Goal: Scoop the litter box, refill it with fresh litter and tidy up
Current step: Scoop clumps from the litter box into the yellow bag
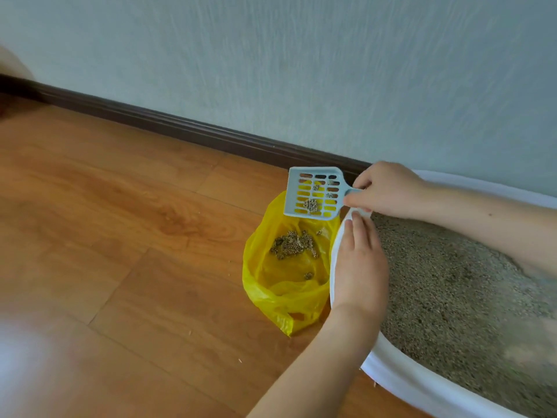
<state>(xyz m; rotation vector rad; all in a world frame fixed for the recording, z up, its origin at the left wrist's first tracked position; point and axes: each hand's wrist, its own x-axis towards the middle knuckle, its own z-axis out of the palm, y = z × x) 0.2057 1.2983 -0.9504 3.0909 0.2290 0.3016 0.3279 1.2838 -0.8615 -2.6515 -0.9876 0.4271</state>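
Observation:
A white litter box (401, 377) full of grey-brown litter (452, 282) fills the lower right. My left hand (358, 263) lies flat with straight fingers on its left rim. My right hand (388, 191) grips the handle of a pale blue slotted scoop (313, 193), tilted above an open yellow plastic bag (286, 285). A few clumps cling to the scoop's slots. More clumps (294, 244) lie inside the bag, which stands on the floor against the box's left side.
The wooden floor (135, 221) stretches to the left, with a few stray litter crumbs on it. A dark baseboard (180, 128) runs along the pale wall (301, 70) behind the bag and box. A blurred pale shape (27, 366) sits at the lower left.

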